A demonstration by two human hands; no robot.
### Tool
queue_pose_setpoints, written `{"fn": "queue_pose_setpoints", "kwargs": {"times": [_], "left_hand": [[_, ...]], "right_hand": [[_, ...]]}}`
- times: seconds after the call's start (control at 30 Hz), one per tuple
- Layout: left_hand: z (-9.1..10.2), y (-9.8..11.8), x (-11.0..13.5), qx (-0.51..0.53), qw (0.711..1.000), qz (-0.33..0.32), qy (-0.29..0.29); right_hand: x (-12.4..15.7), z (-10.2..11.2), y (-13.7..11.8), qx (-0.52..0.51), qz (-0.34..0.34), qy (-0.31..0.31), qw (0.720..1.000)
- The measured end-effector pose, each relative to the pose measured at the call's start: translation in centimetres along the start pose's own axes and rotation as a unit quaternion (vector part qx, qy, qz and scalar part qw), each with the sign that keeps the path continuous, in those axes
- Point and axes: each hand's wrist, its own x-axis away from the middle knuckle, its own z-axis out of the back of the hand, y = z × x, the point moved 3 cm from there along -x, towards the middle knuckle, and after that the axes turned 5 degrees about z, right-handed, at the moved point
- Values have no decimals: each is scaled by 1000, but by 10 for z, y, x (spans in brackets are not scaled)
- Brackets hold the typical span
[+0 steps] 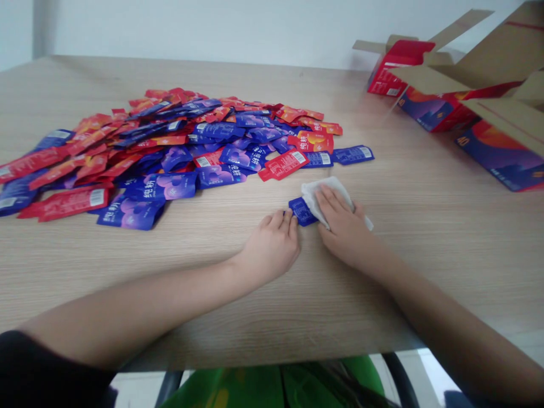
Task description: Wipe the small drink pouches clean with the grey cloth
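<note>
A blue sachet [301, 210] lies flat on the wooden table [425, 238], mostly covered by a white cloth [317, 190]. My right hand [342, 224] lies flat on the cloth with its fingers stretched out, pressing it onto the sachet. My left hand [272, 243] rests just left of it, fingers curled together, their tips touching the sachet's left end.
A wide heap of several red and blue sachets [170, 147] covers the table's left and middle. Opened cardboard boxes [476, 85] with red and blue printed sides lie at the far right. A green seat [272, 388] shows below the table's front edge.
</note>
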Motion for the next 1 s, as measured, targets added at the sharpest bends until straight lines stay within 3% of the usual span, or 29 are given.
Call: {"fn": "queue_pose_setpoints", "kwargs": {"times": [0.07,0.13,0.33,0.6,0.83,0.9,1.0], "left_hand": [[-1,0,1,-5,1000,-2,3],[-1,0,1,-6,1000,-1,3],[3,0,-2,21,1000,-2,-21],[-2,1,-1,-4,1000,-1,-9],[0,0,-1,18,1000,-3,-18],[0,0,-1,13,1000,-2,-11],[-1,0,-1,0,1000,-3,-3]], "right_hand": [[-2,0,9,16,-37,4,999],[-2,-1,4,23,-29,10,999],[6,-1,-29,-19,107,7,994],[-3,2,12,-3,-31,5,1000],[5,-1,-28,-22,110,4,994],[4,1,-20,-27,90,-1,996],[-1,2,5,-24,0,-4,1000]]}}
